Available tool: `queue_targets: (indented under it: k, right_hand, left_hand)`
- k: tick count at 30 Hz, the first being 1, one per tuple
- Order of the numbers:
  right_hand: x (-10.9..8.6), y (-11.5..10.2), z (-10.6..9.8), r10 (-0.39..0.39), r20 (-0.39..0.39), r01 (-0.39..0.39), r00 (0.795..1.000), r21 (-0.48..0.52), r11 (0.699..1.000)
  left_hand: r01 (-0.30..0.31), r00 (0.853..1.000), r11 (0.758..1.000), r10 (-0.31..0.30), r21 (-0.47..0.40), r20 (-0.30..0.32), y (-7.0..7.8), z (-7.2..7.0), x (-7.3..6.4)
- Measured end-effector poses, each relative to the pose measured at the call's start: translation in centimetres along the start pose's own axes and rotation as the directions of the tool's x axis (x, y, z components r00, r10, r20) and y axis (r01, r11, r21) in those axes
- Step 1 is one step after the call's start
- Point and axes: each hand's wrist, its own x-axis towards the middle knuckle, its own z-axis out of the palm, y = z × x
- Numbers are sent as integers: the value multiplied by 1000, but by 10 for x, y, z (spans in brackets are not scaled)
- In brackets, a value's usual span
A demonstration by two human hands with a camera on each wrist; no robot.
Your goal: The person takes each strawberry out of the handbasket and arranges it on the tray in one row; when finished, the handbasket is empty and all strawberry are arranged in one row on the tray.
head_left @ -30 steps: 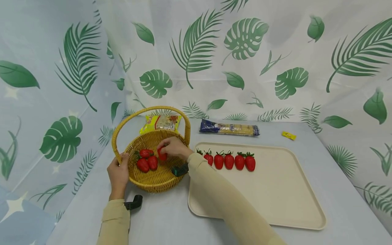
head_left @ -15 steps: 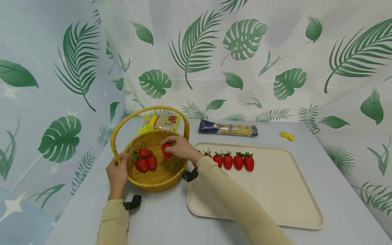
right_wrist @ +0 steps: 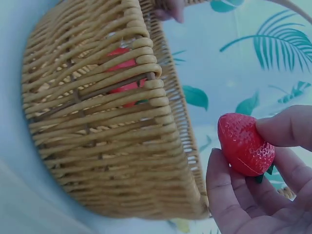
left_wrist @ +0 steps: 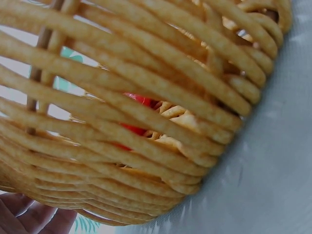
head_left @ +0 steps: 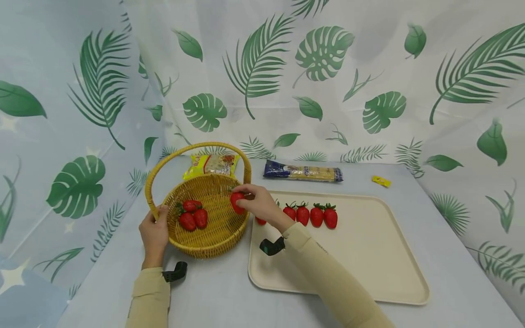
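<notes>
A yellow wicker basket (head_left: 205, 249) with a tall arched handle stands at the left, with 3 strawberries (head_left: 187, 222) lying in its left part. My left hand (head_left: 155, 234) grips the basket's left rim by the handle's foot; in the left wrist view its fingers (left_wrist: 36, 217) show at the rim's edge. Over the basket's right rim, my right hand (head_left: 262, 203) pinches another strawberry (right_wrist: 245, 144) between thumb and fingers. On the beige tray (head_left: 369, 255) to the right lies a row of several strawberries (head_left: 316, 216), partly hidden behind the right hand and wrist.
Behind the basket lies a yellow food packet (head_left: 213, 165). A long pack of noodles (head_left: 302, 172) with a blue end lies behind the tray. A small yellow wrapper (head_left: 381, 181) sits at the back right. Leaf-patterned cloth walls (head_left: 246, 123) stand behind and at the sides.
The right hand has lifted the strawberry from inside the basket and carried it right to the basket's right rim. The left hand keeps its grip on the basket; the view has shifted slightly.
</notes>
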Motion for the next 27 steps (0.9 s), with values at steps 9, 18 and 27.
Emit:
queue_targets:
  k: [9,18,27]
  right_hand:
    - [-29,15,-17,-2,-93,5,996,24,1000]
    - [-60,34,-46,-16,-180,9,984,-43,999]
    - [-84,51,-80,29,-276,-34,961,-13,999]
  left_hand:
    - [19,1000,1000,-19,1,9,0,0,0]
    - [7,1000,1000,-7,9,0,2,-2,0]
    - [0,1000,1000,0,8,7,2,-2,0]
